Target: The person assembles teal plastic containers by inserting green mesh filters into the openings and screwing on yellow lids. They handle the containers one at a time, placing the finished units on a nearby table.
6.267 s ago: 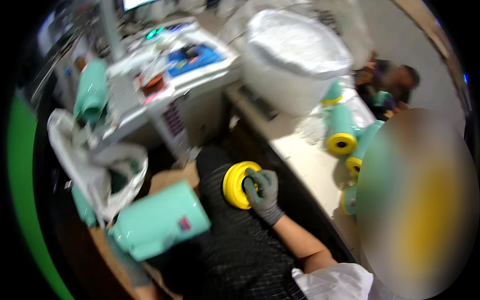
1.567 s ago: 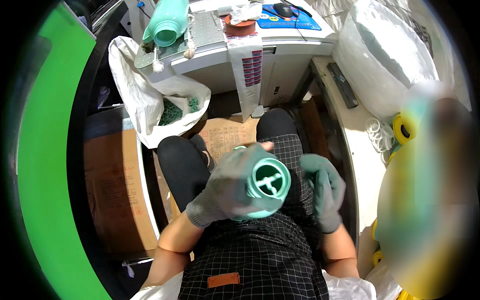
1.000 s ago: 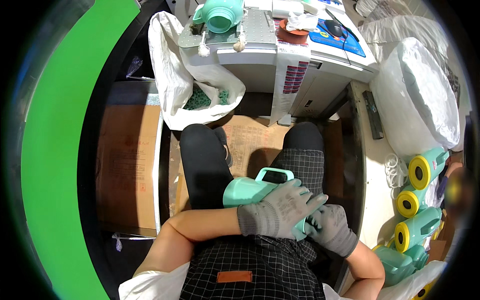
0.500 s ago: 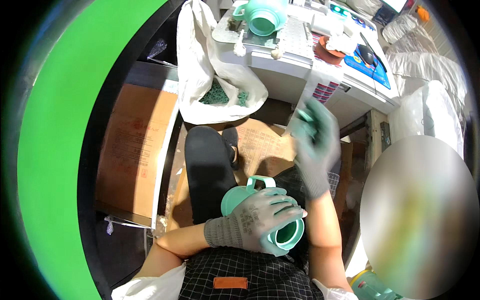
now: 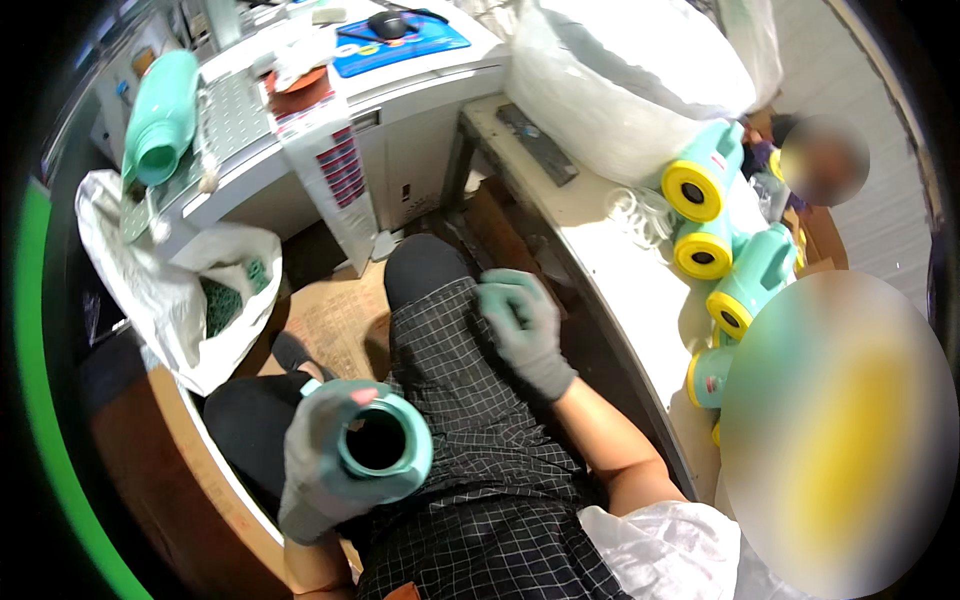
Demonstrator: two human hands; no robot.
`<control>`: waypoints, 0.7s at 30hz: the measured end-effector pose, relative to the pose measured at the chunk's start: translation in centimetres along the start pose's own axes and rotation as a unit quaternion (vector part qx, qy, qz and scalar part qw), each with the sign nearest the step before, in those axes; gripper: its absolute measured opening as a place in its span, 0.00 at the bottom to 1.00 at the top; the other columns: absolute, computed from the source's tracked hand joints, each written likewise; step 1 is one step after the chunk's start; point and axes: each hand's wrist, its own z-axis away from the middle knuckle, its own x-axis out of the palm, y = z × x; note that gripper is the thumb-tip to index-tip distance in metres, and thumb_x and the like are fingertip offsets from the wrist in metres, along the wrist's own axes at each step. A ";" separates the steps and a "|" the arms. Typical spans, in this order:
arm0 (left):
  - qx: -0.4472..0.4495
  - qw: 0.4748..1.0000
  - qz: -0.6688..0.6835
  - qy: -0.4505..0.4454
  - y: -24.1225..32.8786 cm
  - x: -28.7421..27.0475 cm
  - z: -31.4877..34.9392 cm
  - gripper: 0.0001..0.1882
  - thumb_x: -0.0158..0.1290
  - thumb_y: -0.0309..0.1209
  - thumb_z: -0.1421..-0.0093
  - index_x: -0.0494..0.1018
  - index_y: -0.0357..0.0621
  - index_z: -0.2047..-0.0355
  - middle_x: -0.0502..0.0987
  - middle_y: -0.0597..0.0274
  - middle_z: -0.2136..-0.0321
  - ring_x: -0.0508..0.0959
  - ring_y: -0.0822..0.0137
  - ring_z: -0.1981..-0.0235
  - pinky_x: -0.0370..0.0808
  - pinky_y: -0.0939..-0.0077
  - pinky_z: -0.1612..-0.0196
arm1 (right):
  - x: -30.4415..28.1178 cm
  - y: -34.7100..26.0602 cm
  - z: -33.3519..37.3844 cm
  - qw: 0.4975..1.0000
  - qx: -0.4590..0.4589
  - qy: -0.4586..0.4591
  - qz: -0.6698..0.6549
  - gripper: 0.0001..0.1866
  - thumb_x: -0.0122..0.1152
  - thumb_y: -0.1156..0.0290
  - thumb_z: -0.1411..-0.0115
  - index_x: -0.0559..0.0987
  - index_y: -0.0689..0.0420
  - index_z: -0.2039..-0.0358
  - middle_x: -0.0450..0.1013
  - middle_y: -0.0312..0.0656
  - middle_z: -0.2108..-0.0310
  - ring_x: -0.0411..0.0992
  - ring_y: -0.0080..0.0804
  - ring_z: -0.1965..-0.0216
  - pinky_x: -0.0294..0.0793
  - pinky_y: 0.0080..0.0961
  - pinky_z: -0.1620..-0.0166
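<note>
My left hand (image 5: 310, 470), in a grey glove with one bare fingertip, is closed round a mint-green plastic jug shell (image 5: 415, 455). Its round, dark mouth tilts up toward me, above my lap. My right hand (image 5: 525, 330), in a grey glove with a green-coated palm, hovers over my right thigh near the bench. Its fingers are curled in, and whatever they may hold is hidden. Another mint-green jug shell (image 5: 165, 110) lies on the white machine table (image 5: 235, 180) at the upper left.
A white sack (image 5: 210, 350) with green plastic shavings stands at the left. Several green jugs with yellow bases (image 5: 703, 255) lie along the white bench (image 5: 620, 300) at the right. Behind them stands a large white plastic bag (image 5: 590, 110). Another person is at the far right.
The view has swung right, bringing the bench and yellow-based jugs into sight. The held jug's mouth has turned up toward me. My right hand has come down beside my thigh, fingers curled.
</note>
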 end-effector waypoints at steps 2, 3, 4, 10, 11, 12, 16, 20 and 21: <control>-0.043 0.998 0.027 -0.037 -1.1 -1.9 -0.6 0.47 0.78 0.27 0.69 0.70 0.44 0.45 0.80 0.53 0.51 0.83 0.60 0.54 0.79 0.65 0.48 | -4.5 2.6 2.4 0.989 0.103 0.084 0.066 0.05 0.65 0.74 0.37 0.84 0.61 0.64 0.81 0.48 0.60 0.80 0.39 0.58 0.78 0.32 0.52; -0.039 0.996 0.034 -0.066 -0.7 -2.5 -1.2 0.47 0.77 0.26 0.69 0.70 0.44 0.44 0.80 0.53 0.51 0.83 0.60 0.54 0.79 0.65 0.48 | -7.1 4.6 3.6 0.981 0.144 0.118 0.063 0.06 0.64 0.74 0.36 0.83 0.63 0.63 0.81 0.47 0.61 0.80 0.36 0.59 0.78 0.31 0.52; -0.039 0.994 0.037 -0.092 -0.4 -2.5 -1.5 0.47 0.77 0.25 0.69 0.70 0.44 0.44 0.80 0.52 0.51 0.83 0.60 0.54 0.79 0.66 0.48 | -9.0 5.3 3.9 0.963 0.209 0.157 0.064 0.07 0.64 0.73 0.35 0.83 0.63 0.61 0.81 0.46 0.61 0.79 0.34 0.60 0.78 0.29 0.53; 0.073 0.988 -0.089 -0.099 0.5 1.8 -2.9 0.46 0.77 0.30 0.68 0.72 0.47 0.43 0.80 0.54 0.54 0.82 0.51 0.55 0.79 0.59 0.50 | -13.6 9.7 -4.0 0.902 0.036 0.111 0.417 0.15 0.62 0.69 0.37 0.80 0.58 0.50 0.77 0.45 0.48 0.79 0.45 0.55 0.78 0.39 0.52; 0.063 0.988 -0.095 -0.103 0.9 1.8 -2.9 0.46 0.77 0.30 0.67 0.73 0.47 0.43 0.80 0.55 0.54 0.81 0.50 0.54 0.78 0.58 0.49 | -14.1 11.2 -5.5 0.860 0.045 0.076 0.503 0.15 0.60 0.69 0.37 0.80 0.56 0.51 0.77 0.45 0.48 0.78 0.45 0.54 0.78 0.40 0.53; 0.053 0.988 -0.101 -0.102 1.2 1.8 -3.0 0.46 0.77 0.31 0.67 0.73 0.48 0.43 0.80 0.55 0.54 0.81 0.50 0.52 0.77 0.57 0.48 | -14.6 12.8 -7.0 0.809 0.049 0.040 0.585 0.15 0.58 0.68 0.38 0.80 0.55 0.51 0.77 0.45 0.49 0.78 0.45 0.54 0.77 0.41 0.53; 0.030 0.993 -0.099 -0.053 0.9 0.9 -2.0 0.43 0.78 0.37 0.63 0.75 0.53 0.43 0.81 0.60 0.51 0.79 0.51 0.48 0.72 0.52 0.41 | -15.4 18.9 -8.0 0.755 0.053 0.035 0.653 0.08 0.58 0.69 0.41 0.83 0.51 0.63 0.77 0.41 0.54 0.77 0.42 0.57 0.76 0.41 0.58; 0.084 0.988 -0.129 0.002 -0.5 1.1 -2.2 0.48 0.78 0.42 0.58 0.70 0.44 0.38 0.77 0.52 0.49 0.78 0.49 0.48 0.76 0.51 0.44 | -13.1 14.5 -6.3 0.868 0.011 0.071 0.490 0.07 0.64 0.67 0.38 0.81 0.52 0.61 0.77 0.44 0.58 0.78 0.47 0.61 0.76 0.41 0.59; 0.047 0.991 -0.128 0.000 -0.5 1.4 -1.9 0.51 0.78 0.43 0.57 0.65 0.42 0.35 0.75 0.49 0.49 0.78 0.47 0.49 0.77 0.51 0.46 | -11.2 12.5 -6.0 0.911 0.048 0.056 0.406 0.08 0.65 0.67 0.38 0.82 0.53 0.59 0.78 0.44 0.60 0.78 0.47 0.63 0.77 0.40 0.60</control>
